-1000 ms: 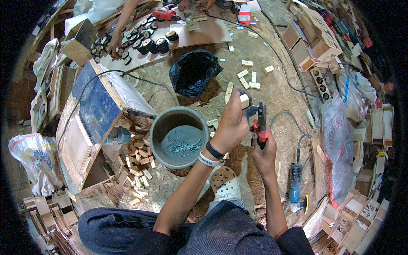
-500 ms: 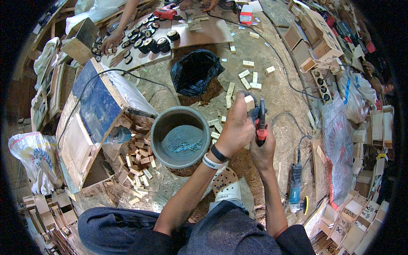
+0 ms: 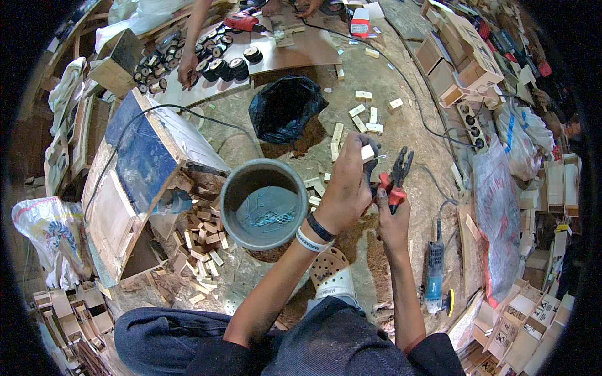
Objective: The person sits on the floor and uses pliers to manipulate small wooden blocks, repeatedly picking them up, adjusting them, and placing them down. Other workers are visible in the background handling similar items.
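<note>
My left hand [image 3: 343, 188] grips a small pale wooden block [image 3: 368, 153], its end showing past the fingers. A thin bit of wire seems to stick out beside the block. Close on its right, my right hand [image 3: 394, 219] is wrapped round pliers [image 3: 396, 178] with red and black handles, their dark jaws pointing up and away. The jaws stand apart from the block. Left of my wrists sits a grey bucket [image 3: 227, 219] with several thin bent wires [image 3: 273, 217] on its bottom.
Beyond lies an open black plastic bag [image 3: 257, 113]; small wooden blocks [image 3: 374, 115] are scattered to its right. More blocks [image 3: 204, 235] are heaped left of the bucket. A blue grinder [image 3: 434, 276] lies at right with its cord. Another person's hand [image 3: 187, 70] reaches among dark round spools [image 3: 219, 67].
The pliers have swung away from the block to the right and their jaws show more clearly. The other person's hand has moved right among the spools.
</note>
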Tool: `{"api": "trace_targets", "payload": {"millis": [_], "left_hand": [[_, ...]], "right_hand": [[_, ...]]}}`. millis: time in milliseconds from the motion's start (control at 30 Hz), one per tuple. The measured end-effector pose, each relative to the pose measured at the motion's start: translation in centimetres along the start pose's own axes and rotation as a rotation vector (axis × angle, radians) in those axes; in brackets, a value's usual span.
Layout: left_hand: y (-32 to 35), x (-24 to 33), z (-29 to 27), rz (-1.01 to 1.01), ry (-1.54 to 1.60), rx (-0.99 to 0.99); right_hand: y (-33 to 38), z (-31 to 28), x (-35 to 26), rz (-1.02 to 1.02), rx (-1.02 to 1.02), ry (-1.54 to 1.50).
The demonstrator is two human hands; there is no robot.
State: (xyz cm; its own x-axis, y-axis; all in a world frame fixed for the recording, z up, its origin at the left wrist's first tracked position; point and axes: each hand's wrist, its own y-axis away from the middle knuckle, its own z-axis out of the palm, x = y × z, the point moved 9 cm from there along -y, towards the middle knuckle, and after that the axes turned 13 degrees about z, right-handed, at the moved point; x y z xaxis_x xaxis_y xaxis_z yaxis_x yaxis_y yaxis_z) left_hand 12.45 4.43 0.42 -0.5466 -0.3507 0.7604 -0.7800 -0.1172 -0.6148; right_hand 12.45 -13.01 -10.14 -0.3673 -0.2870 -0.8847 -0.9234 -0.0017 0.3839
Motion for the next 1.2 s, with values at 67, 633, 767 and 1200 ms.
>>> {"api": "trace_targets", "payload": {"millis": [67,633,767,1200], "left_hand": [[-0.1,0.1,0.2,0.063,-0.001,-0.026],[-1.7,-9.4,0.9,-0.299,0.558,-0.022],[-1.7,-7.1,0.5,-0.405,1.062,0.046],[1.3,-4.7,2.8,-0.378,1.018,0.117]], "right_hand": [[0.0,-0.8,0.6,-0.048,0.026,-0.026],[1.1,-4.4,7.2,0.143,0.034,0.01],[1.4,-4.1,6.2,0.011,0.158,0.437],[3.5,0.7,-9.6,-0.243,-0.131,-0.196]]}}
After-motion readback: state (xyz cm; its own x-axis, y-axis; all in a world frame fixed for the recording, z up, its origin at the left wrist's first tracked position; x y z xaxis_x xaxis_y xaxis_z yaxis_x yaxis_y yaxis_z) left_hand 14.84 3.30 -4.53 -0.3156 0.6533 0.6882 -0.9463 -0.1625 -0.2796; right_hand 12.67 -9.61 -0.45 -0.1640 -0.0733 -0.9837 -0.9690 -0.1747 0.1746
